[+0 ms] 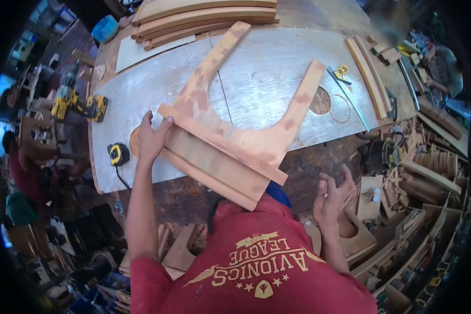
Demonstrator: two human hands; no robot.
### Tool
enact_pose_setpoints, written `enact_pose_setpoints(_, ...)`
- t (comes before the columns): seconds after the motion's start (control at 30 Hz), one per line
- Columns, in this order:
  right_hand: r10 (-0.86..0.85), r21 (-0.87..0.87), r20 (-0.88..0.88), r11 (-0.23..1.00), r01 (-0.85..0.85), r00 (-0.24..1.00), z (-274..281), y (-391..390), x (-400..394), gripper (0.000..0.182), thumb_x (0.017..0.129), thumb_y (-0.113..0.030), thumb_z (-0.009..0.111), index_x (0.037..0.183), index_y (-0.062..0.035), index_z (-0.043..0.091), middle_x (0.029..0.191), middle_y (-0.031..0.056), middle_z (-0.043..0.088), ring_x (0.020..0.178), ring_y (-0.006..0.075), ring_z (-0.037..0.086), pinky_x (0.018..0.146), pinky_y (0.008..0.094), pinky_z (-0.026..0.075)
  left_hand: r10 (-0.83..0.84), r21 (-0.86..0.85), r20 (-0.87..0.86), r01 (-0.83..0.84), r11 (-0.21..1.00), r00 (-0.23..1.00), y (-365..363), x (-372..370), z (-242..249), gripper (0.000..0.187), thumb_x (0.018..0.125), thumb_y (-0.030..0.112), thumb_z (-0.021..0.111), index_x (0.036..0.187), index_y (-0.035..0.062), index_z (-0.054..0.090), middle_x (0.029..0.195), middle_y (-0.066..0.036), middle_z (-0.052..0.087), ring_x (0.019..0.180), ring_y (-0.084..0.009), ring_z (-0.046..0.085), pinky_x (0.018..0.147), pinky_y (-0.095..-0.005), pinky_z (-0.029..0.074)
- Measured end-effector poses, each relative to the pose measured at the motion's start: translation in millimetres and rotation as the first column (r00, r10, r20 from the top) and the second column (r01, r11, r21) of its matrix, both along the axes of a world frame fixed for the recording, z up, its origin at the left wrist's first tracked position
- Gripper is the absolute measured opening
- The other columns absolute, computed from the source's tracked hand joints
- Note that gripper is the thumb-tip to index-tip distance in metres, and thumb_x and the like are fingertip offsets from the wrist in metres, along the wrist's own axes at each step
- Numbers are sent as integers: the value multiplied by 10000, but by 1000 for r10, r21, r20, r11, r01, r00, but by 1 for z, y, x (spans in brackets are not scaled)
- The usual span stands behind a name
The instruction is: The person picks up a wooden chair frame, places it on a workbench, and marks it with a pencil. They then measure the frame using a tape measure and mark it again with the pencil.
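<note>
A U-shaped wooden piece (256, 137) with two long arms lies on the pale work board, its wide end towards my body. Across it runs a narrow wooden strip (222, 142), and a second rail (209, 179) lines its near edge. My left hand (153, 138) grips the strip's left end, thumb on top. To the right of the wood, my right hand (334, 199) is raised with curled fingers; a small, thin, pale-tipped object shows between them, too small to name.
Left of the wood are a yellow tape measure (119, 154) and a cordless drill (68, 99). A combination square (350, 99) lies right, near long wooden strips (369, 78). Curved boards (204, 18) are stacked at the back. A power tool (380, 154) sits right. Other people are at the sides.
</note>
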State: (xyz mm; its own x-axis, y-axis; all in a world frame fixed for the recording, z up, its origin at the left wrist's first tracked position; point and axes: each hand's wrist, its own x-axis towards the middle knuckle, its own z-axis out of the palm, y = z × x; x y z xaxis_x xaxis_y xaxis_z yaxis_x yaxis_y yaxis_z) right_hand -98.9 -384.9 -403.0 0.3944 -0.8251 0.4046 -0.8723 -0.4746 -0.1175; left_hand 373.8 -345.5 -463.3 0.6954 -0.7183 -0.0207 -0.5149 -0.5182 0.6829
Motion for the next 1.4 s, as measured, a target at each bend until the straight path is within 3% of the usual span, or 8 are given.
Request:
enact_pose_setpoints(0.03, -4, 37, -23, 999, 5, 1000, -5, 7, -3, 264, 997, -195, 534, 1107, 3, 667, 1144, 187, 578, 964, 304, 569, 866, 377, 469, -7, 17, -39, 8, 1000, 999, -1, 0, 2, 834, 879, 467, 717, 1440, -70, 413, 1362, -307, 542, 1267, -387, 545, 1061, -430, 426)
enact_pose_setpoints(0.07, -81, 342, 180, 939, 14, 980, -14, 13, -4, 262, 990, -199, 547, 1110, 1, 666, 1119, 181, 586, 956, 303, 573, 858, 377, 474, 7, -2, -131, -7, 1000, 991, -4, 0, 3, 818, 887, 444, 719, 1437, -77, 411, 1325, -270, 572, 1233, -341, 561, 1037, -404, 437)
enact_pose_setpoints(0.13, -372, 793, 451, 585, -173, 811, -36, 20, -2, 263, 975, -206, 574, 1116, -3, 664, 1071, 168, 603, 939, 300, 581, 841, 378, 483, 39, -30, -317, -51, 998, 948, -13, -2, 4, 787, 902, 398, 724, 1430, -93, 408, 1250, -197, 630, 1164, -250, 592, 988, -353, 459)
enact_pose_setpoints(0.33, -185, 697, 602, 597, -398, 777, -65, -6, 32, 413, 898, -241, 707, 1208, 13, 609, 888, 155, 615, 801, 346, 641, 736, 394, 526, 7, -80, -496, -53, 995, 868, -16, 3, -10, 473, 991, 297, 630, 1324, -34, 574, 1210, -90, 656, 1098, -144, 598, 986, -292, 438)
enact_pose_setpoints(0.47, -489, 776, 628, 329, -539, 606, -89, -1, 44, 552, 851, -266, 763, 1271, 40, 575, 1053, 188, 683, 965, 297, 695, 845, 368, 550, 14, -57, -463, -46, 997, 886, -21, -1, -8, 445, 1007, 311, 598, 1314, -12, 587, 1192, -73, 664, 1070, -133, 608, 956, -281, 455)
enact_pose_setpoints(0.57, -544, 839, 527, 212, -500, 653, -76, -6, 42, 580, 839, -274, 777, 1282, 40, 572, 1137, 206, 683, 1036, 271, 694, 896, 357, 544, 12, -63, -481, -48, 997, 877, -16, 3, -13, 431, 1015, 316, 583, 1305, -2, 595, 1171, -62, 672, 1033, -126, 620, 923, -272, 471)
enact_pose_setpoints(0.77, -400, 810, 586, 321, -491, 704, -73, -13, 41, 553, 817, -268, 795, 1239, 39, 611, 1113, 205, 693, 1011, 273, 703, 883, 360, 549, 31, -23, -462, -47, 999, 886, -19, -1, -9, 422, 1016, 327, 583, 1290, 8, 605, 1143, -52, 682, 1006, -116, 624, 895, -269, 484)
enact_pose_setpoints(1.4, -398, 871, 490, 230, -433, 775, -65, -19, 44, 562, 801, -232, 820, 1248, 43, 618, 1077, 201, 716, 1000, 237, 702, 863, 344, 544, 7, -136, -533, -94, 986, 846, -16, 8, -17, 470, 965, 312, 673, 1290, -20, 604, 1137, -66, 686, 1001, -123, 633, 896, -271, 493)
